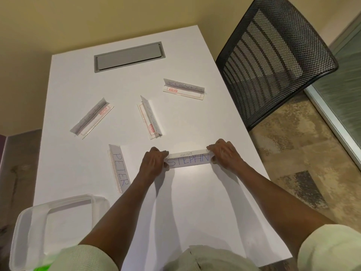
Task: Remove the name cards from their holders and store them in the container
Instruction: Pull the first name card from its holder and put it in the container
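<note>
A clear holder with a white card reading "STEPHN" [188, 160] stands on the white table [195, 202] right in front of me. My left hand [154, 162] grips its left end and my right hand [224, 154] grips its right end. To the left lies a holder with the "PETER" card [119, 168]. Three more holders with cards rest farther back: one at the left [91, 118], one in the middle [150, 117] and one at the right [184, 89]. A clear plastic container [33, 227] sits at the table's near left corner.
A grey cable hatch [129, 56] is set into the far part of the table. A black mesh chair [273, 57] stands close to the table's right edge. The table's right edge runs diagonally beside my right arm.
</note>
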Demonstrator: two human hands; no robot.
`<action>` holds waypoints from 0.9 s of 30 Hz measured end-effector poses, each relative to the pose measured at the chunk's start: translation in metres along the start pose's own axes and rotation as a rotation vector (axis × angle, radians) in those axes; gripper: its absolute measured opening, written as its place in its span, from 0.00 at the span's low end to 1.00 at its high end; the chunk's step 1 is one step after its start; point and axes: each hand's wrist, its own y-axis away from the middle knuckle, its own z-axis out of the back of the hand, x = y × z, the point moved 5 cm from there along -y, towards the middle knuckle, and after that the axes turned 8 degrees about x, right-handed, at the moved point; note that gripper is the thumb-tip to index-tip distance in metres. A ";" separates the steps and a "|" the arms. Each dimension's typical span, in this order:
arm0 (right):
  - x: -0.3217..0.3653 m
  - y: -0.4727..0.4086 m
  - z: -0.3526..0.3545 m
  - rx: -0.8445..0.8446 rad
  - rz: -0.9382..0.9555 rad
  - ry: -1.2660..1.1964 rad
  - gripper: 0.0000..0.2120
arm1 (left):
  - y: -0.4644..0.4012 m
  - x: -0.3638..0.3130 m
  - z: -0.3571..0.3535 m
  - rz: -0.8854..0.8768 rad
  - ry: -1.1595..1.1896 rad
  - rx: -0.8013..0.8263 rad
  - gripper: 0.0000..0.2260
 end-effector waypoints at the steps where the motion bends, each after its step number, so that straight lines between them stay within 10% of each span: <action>1: -0.002 -0.001 -0.003 0.023 -0.020 0.038 0.24 | -0.001 0.000 0.000 0.006 0.008 -0.002 0.14; 27: 0.018 0.000 0.032 0.073 -0.012 0.135 0.14 | 0.011 0.001 0.021 0.049 0.132 0.018 0.16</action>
